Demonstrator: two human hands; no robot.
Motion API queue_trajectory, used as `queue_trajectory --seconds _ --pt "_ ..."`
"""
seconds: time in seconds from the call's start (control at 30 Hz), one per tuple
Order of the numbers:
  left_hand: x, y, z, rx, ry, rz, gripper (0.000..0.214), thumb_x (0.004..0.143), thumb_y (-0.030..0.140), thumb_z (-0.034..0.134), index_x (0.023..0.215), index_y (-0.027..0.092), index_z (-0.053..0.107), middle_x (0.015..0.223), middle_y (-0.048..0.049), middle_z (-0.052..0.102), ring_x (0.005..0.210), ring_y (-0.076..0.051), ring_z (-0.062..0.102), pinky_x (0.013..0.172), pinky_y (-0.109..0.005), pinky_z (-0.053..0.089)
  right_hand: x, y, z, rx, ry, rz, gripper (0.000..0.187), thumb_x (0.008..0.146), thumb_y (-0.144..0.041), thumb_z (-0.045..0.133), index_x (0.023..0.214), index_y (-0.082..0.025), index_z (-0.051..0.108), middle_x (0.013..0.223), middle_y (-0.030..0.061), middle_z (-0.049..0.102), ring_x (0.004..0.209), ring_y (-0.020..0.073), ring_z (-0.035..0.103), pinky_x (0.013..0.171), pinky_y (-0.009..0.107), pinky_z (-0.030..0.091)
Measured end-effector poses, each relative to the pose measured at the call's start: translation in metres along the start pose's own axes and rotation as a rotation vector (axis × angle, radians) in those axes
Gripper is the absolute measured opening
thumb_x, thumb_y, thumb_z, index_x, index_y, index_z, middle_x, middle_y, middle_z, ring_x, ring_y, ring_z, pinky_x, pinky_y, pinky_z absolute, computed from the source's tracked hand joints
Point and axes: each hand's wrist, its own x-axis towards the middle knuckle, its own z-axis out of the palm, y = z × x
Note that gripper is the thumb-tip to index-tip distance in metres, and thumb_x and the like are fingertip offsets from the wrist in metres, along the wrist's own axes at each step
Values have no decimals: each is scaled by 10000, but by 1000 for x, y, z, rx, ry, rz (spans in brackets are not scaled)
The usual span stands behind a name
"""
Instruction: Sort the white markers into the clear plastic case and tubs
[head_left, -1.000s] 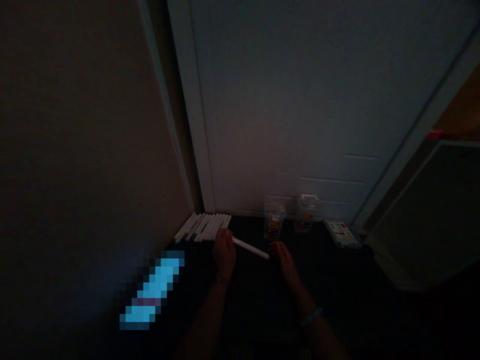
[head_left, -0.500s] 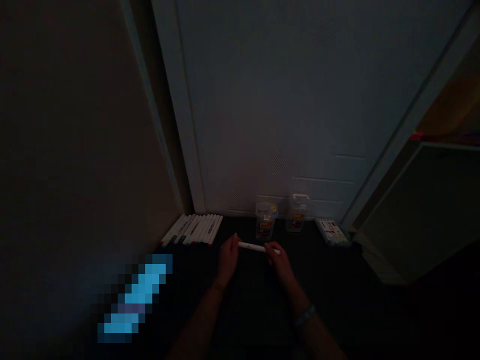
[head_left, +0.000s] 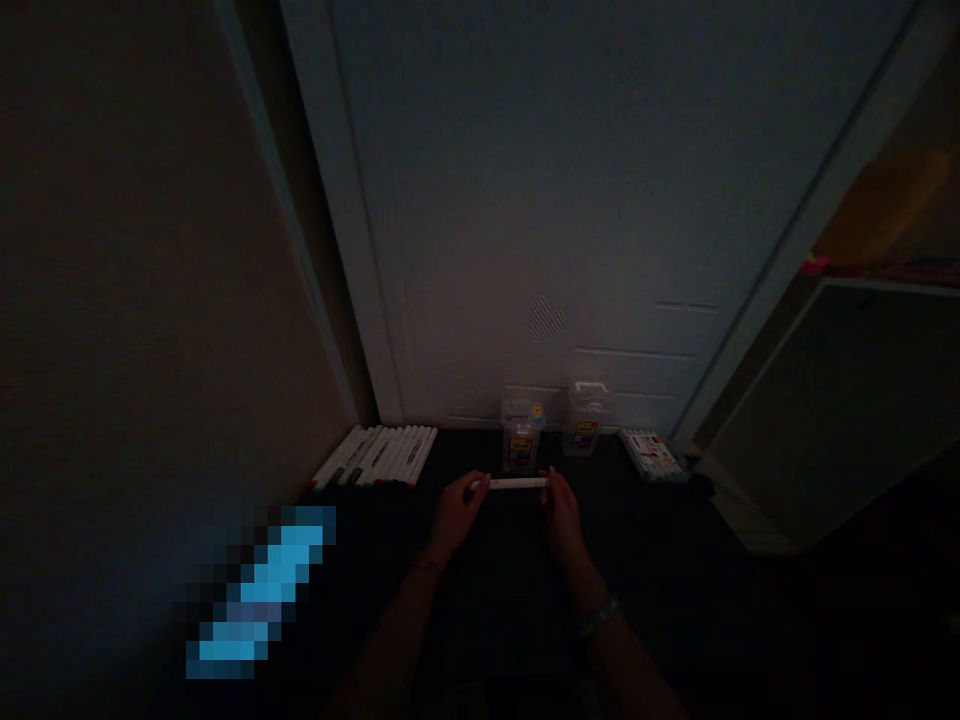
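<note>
A slim white marker [head_left: 519, 483] lies nearly level between my two hands, above the dark tabletop. Its left end is pinched by the fingers of my left hand [head_left: 456, 508]. At the other end, my right hand [head_left: 561, 508] has its fingers closed on the marker's tip. Just behind the marker stands a clear plastic container [head_left: 520, 445] with a coloured label. Off to the left, a row of white markers [head_left: 390, 455] lies side by side, some with coloured ends toward me. Dim light hides fine detail of the marker.
A second clear container [head_left: 586, 428] with a white handle stands against the pale wall panel [head_left: 480, 230]. Further right lies a flat pack of markers [head_left: 652, 455]. A bright blurred-out blue patch [head_left: 270, 590] is at the left. A grey panel [head_left: 847, 410] stands at the right.
The marker has gone from sloping down to the right to nearly level. My left hand now pinches farther along it, and my right hand has turned to its right end. The view has shifted slightly.
</note>
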Motion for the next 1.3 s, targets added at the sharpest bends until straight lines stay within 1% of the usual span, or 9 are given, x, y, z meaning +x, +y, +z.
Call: queue_trajectory --seconds 0.1,0.17,0.33,0.43,0.7,0.87,1.03,1.2,1.3 --pt "1 -5 1 -38 21 9 315 798 438 460 834 181 639 766 -11 631 725 -160 553 676 -236 407 1 3 -3 90 29 58 414 801 -555 424 908 -195 598 636 -19 483 553 113 429 518 227 355" --pt "1 -7 2 -77 12 -9 321 796 445 460 853 180 632 770 -12 624 731 -157 550 670 -234 409 1 5 -4 79 46 54 408 800 -553 425 900 -197 599 620 -26 467 543 111 418 514 223 347" --pt "5 -9 3 -204 -12 -143 409 775 511 457 935 163 599 710 -12 596 609 -127 502 555 -212 380 0 8 -5 73 86 50 382 804 -529 433 895 -198 600 612 -34 441 532 105 397 503 217 327" --pt "7 -10 2 -257 -23 -185 456 763 556 451 924 154 595 700 -15 598 562 -112 468 519 -207 359 -1 8 -5 81 106 48 366 804 -516 436 900 -200 595 592 -42 414 518 104 377 488 215 309" --pt "6 -11 1 -281 -5 -167 478 782 587 408 862 164 618 629 15 521 554 -101 445 512 -205 345 -1 9 -6 76 94 49 348 790 -468 437 974 -208 578 634 -33 492 554 118 458 525 227 361" --pt "7 -19 4 -318 10 -170 436 782 553 439 925 172 597 668 20 517 573 -100 440 503 -198 327 2 17 -7 100 72 54 288 789 -426 442 921 -208 577 684 -25 516 611 122 488 583 232 395" --pt "9 -26 5 -322 -11 -159 397 778 519 468 909 166 596 679 18 514 585 -102 432 522 -202 334 3 18 -6 152 77 96 276 788 -420 443 910 -208 570 713 -17 517 618 120 491 570 226 398" --pt "8 -23 4 -350 -16 -179 375 777 498 482 923 174 599 678 23 518 574 -98 423 514 -200 322 1 10 -6 127 99 109 295 774 -457 463 900 -213 572 735 -10 544 634 130 496 576 232 399" --pt "7 -17 3 -339 -28 -175 373 767 497 497 918 177 615 694 17 545 588 -105 442 523 -205 327 -1 7 -6 78 97 83 316 774 -506 482 803 -205 573 680 -22 516 598 115 456 548 218 367"
